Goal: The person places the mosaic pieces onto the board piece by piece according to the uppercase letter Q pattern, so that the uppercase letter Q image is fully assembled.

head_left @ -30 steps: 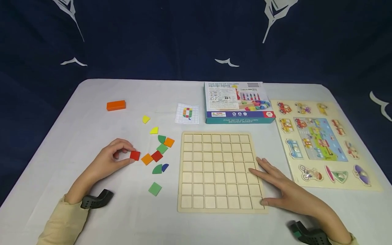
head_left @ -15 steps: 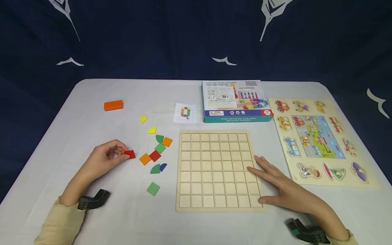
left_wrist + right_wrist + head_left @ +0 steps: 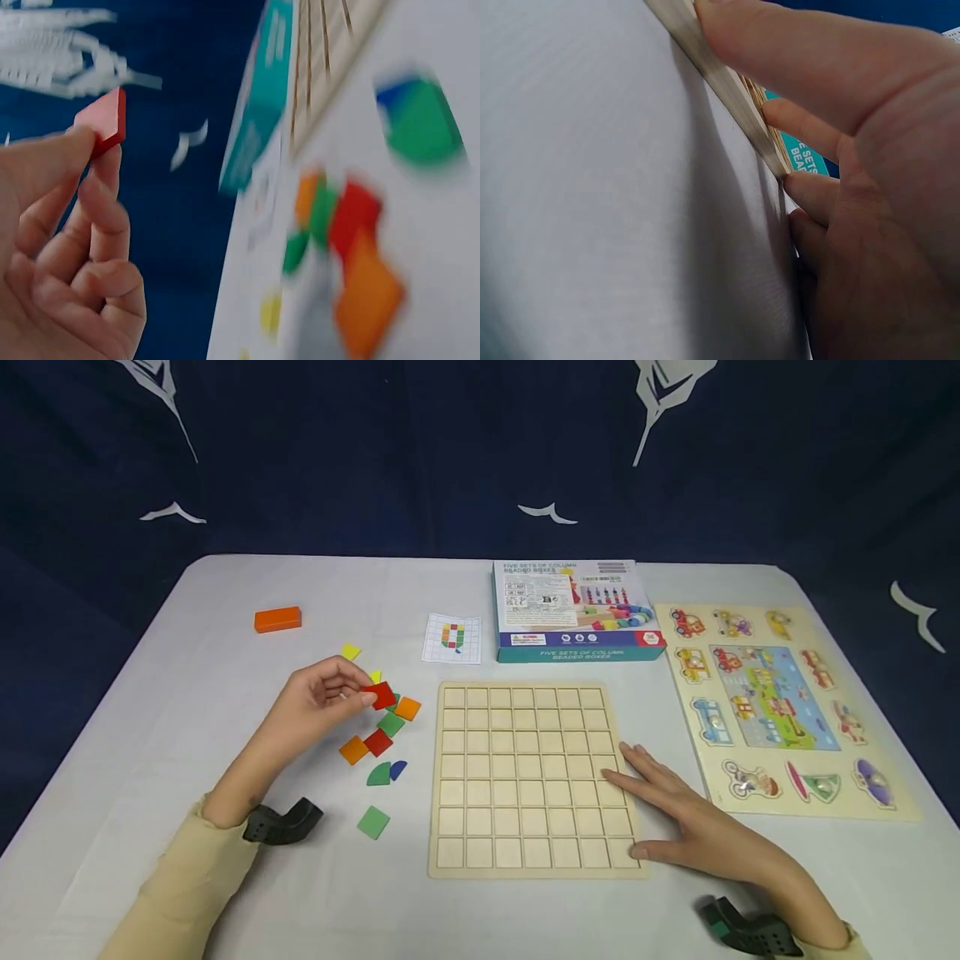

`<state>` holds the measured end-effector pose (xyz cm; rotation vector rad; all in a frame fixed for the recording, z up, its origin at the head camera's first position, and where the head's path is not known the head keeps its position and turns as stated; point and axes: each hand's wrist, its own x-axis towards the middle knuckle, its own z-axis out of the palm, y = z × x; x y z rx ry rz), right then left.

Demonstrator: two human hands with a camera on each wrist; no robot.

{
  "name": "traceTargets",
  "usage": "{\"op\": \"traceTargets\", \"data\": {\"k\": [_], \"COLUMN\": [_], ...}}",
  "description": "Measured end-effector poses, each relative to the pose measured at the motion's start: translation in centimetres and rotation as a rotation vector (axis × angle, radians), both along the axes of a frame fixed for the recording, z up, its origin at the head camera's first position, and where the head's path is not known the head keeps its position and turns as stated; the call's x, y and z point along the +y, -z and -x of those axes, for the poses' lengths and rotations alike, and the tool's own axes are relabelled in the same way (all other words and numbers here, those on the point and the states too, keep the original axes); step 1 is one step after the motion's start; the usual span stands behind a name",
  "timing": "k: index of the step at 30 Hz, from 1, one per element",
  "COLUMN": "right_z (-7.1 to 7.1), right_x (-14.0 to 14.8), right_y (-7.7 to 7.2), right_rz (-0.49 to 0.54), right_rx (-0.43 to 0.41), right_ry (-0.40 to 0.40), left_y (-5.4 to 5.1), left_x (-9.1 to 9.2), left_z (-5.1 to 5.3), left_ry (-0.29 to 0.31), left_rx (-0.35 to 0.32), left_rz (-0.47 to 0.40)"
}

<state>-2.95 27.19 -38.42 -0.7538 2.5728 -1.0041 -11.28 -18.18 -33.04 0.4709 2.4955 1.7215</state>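
Between thumb and fingertips, my left hand (image 3: 318, 697) pinches a red square tile (image 3: 380, 695), lifted over the loose tiles; the left wrist view shows the same red tile (image 3: 103, 121) tilted, with the other fingers curled behind. Below it lie a green square tile (image 3: 391, 723), an orange tile (image 3: 407, 708), another red tile (image 3: 378, 742) and a second orange tile (image 3: 353, 750). My right hand (image 3: 697, 818) rests with spread, straight fingers on the right edge of a wooden grid board (image 3: 531, 768). In the right wrist view its thumb and fingertips touch the board's edge (image 3: 727, 86).
A pattern card (image 3: 452, 639) lies behind the board, beside a beaded-boxes carton (image 3: 577, 610). At right is a picture peg puzzle (image 3: 780, 710). An orange block (image 3: 277, 619) sits far left. Nearer lie a green quarter-circle (image 3: 379, 774), a blue piece (image 3: 399, 770) and a green square (image 3: 373, 822).
My left hand has carried the red tile up off the table, rightward and away from me, over the loose pieces. The right hand stays at the board's edge.
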Motion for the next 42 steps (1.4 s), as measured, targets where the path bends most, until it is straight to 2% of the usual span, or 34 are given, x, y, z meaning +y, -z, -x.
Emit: {"op": "traceTargets", "data": {"k": [2, 6, 11, 14, 17, 20, 24, 29, 42], "right_z": [0.0, -0.1, -0.2, -0.1, -0.1, -0.1, -0.1, -0.1, -0.1], "right_x": [0.0, 0.0, 0.0, -0.1, -0.2, -0.2, -0.2, -0.1, -0.1], "right_y": [0.0, 0.0, -0.1, -0.1, 0.0, 0.1, 0.1, 0.1, -0.2], "right_rz": [-0.001, 0.0, -0.009, -0.01, -0.004, -0.002, -0.011, -0.016, -0.009], "right_rx": [-0.007, -0.002, -0.012, -0.014, -0.006, 0.0, -0.011, -0.024, 0.009], "right_ry": [0.004, 0.001, 0.009, 0.007, -0.003, -0.009, 0.001, 0.012, 0.0], "left_y": [-0.2, -0.6, -0.4, 0.2, 0.9, 1.7, 2.9, 3.9, 3.9], "left_x": [1.8, 5.5, 9.7, 11.6, 12.9, 13.8, 14.4, 15.0, 15.6], "left_z": [0.2, 0.0, -1.4, -2.2, -2.8, -3.1, -3.1, -3.1, -3.5], "left_ry": [0.021, 0.089, 0.205, 0.237, 0.244, 0.253, 0.275, 0.295, 0.306], "left_rx": [-0.049, -0.145, -0.251, -0.253, -0.206, -0.159, -0.121, -0.133, -0.08], "left_rz": [-0.062, -0.114, -0.141, -0.102, -0.021, 0.052, 0.105, 0.129, 0.185]}}
